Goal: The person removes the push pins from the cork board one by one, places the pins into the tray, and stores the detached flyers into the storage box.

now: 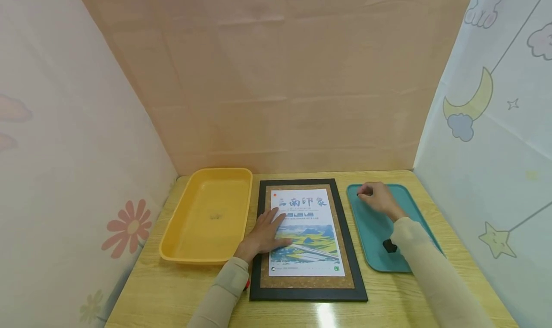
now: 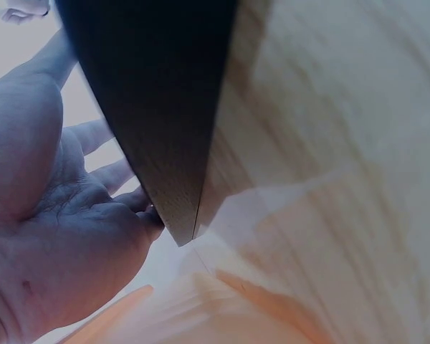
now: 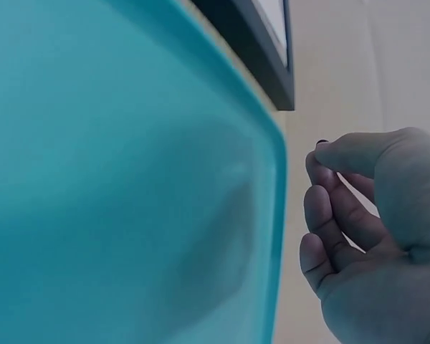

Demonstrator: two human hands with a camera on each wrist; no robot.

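A cork board [image 1: 310, 282] with a black frame [image 1: 308, 294] lies on the table, and a printed landscape poster [image 1: 306, 237] with large characters lies on it. My left hand [image 1: 263, 234] rests on the poster's left side with fingers spread, its wrist over the frame's left bar. Above the far part of the teal tray [image 1: 374, 261], my right hand [image 1: 378, 198] pinches a small dark piece [image 3: 322, 142] between thumb and forefinger. Only a tip of that piece shows; I cannot tell what it is. Its other fingers are loosely curled.
A yellow tray [image 1: 207, 260] stands left of the board. A small black object [image 1: 390, 245] lies on the teal tray beside my right sleeve. Something red [image 1: 247, 285] peeks out by my left forearm. A tan sheet [image 1: 284, 102] hangs behind the table, with patterned curtains at both sides.
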